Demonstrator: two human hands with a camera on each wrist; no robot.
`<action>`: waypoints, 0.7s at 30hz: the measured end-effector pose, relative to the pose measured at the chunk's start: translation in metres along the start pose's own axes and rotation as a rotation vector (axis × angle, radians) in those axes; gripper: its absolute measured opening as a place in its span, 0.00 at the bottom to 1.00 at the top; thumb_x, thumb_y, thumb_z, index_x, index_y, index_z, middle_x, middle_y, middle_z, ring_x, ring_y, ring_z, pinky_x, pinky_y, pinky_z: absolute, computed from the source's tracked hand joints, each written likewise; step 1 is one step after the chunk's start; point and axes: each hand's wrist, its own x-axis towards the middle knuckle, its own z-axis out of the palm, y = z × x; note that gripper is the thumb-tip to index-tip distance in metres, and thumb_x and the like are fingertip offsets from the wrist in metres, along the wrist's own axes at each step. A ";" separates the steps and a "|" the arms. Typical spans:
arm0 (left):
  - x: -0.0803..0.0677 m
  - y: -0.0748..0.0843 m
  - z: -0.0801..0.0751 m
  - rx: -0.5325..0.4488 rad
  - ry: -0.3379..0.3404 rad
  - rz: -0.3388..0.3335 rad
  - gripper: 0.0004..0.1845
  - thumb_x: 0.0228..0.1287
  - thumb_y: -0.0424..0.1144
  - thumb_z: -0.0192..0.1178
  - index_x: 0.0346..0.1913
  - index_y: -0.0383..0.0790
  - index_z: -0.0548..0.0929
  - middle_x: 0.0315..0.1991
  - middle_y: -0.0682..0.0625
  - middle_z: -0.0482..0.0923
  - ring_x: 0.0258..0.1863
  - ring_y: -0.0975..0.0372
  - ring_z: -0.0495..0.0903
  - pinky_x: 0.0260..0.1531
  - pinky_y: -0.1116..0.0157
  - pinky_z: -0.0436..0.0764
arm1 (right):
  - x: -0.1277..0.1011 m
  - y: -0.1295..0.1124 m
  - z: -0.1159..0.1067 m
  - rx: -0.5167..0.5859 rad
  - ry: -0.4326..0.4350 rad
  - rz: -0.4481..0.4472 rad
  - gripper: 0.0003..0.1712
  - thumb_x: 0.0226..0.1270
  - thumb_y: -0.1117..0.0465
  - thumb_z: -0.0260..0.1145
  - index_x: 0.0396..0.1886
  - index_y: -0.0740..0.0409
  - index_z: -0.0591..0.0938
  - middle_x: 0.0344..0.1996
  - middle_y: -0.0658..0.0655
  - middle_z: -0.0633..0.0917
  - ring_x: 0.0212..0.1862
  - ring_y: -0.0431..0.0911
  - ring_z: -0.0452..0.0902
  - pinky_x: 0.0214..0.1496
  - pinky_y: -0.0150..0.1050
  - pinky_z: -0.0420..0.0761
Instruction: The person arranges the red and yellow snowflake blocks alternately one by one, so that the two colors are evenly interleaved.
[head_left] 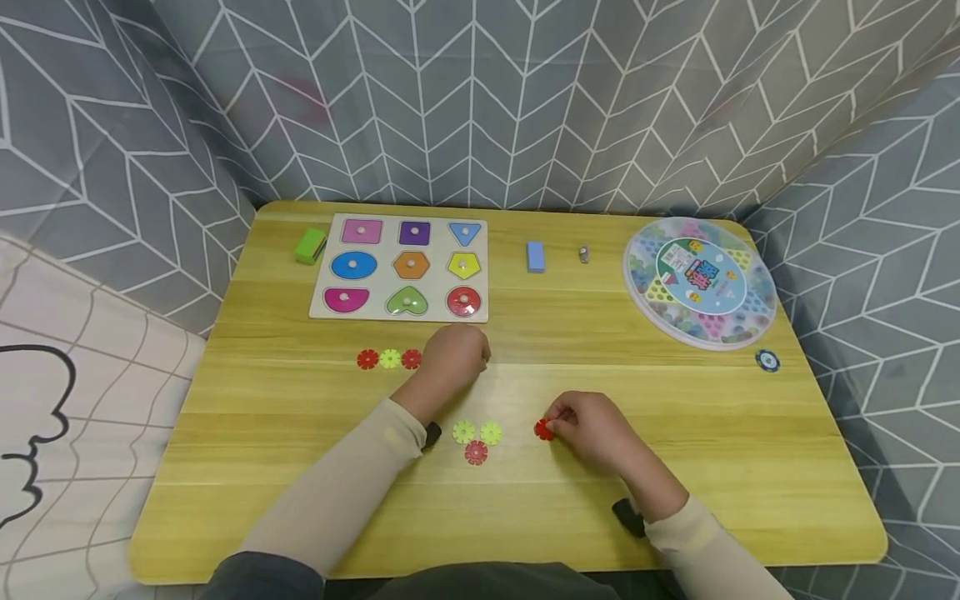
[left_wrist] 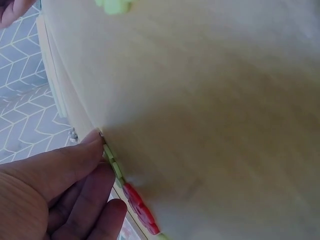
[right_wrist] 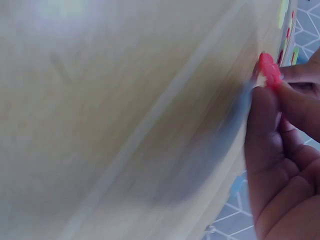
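- Near the middle of the wooden surface (head_left: 675, 433): right hand (head_left: 592, 433) pinching a red snowflake disc (head_left: 543, 429) between thumb and fingertips, disc held low, at or just above the wood.
- Seen from the right wrist: same red disc (right_wrist: 270, 70) nipped at its rim, fingers (right_wrist: 300, 75) curled round it.
- Further left and a little farther away: left hand (head_left: 453, 358) knuckles-up at the right end of a row of discs (head_left: 389, 359), red, green, red, edge to edge.
- From the left wrist: fingers (left_wrist: 75, 165) only loosely bent, thumb tip touching the end of that row (left_wrist: 127, 187); holding nothing, more a steadying touch than a grip.
- Between the two hands, nearer the body: loose cluster (head_left: 476, 439) of two green discs and one red.
- Handling, by judgement: thin stiff plastic, very light, notched rim; likely to skid on the smooth wood, so best taken by the edge, thumb against fingertip, not pressed flat.
- Far side: shape puzzle board (head_left: 401, 267), green block (head_left: 310, 246), blue block (head_left: 535, 257), round game box (head_left: 697, 282).
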 end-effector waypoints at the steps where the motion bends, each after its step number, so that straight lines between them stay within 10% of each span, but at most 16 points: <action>1: 0.000 0.000 0.000 -0.003 0.000 0.000 0.06 0.64 0.35 0.72 0.43 0.44 0.93 0.43 0.52 0.88 0.45 0.55 0.84 0.50 0.58 0.81 | 0.002 0.000 -0.003 0.058 -0.011 0.016 0.02 0.71 0.66 0.70 0.35 0.58 0.85 0.29 0.48 0.84 0.31 0.42 0.80 0.36 0.38 0.83; 9: 0.000 0.000 0.000 -0.003 0.002 -0.001 0.07 0.63 0.35 0.73 0.43 0.44 0.93 0.44 0.52 0.88 0.45 0.54 0.84 0.50 0.58 0.81 | 0.029 -0.006 -0.035 0.439 0.026 0.045 0.08 0.72 0.71 0.68 0.45 0.74 0.83 0.35 0.61 0.87 0.37 0.53 0.86 0.43 0.48 0.88; 21: 0.000 -0.001 0.000 -0.030 0.012 0.006 0.07 0.62 0.34 0.73 0.43 0.44 0.93 0.43 0.53 0.89 0.45 0.55 0.85 0.49 0.58 0.81 | 0.086 -0.031 -0.039 0.361 0.048 0.045 0.08 0.72 0.67 0.69 0.45 0.70 0.86 0.38 0.62 0.87 0.40 0.57 0.87 0.46 0.48 0.87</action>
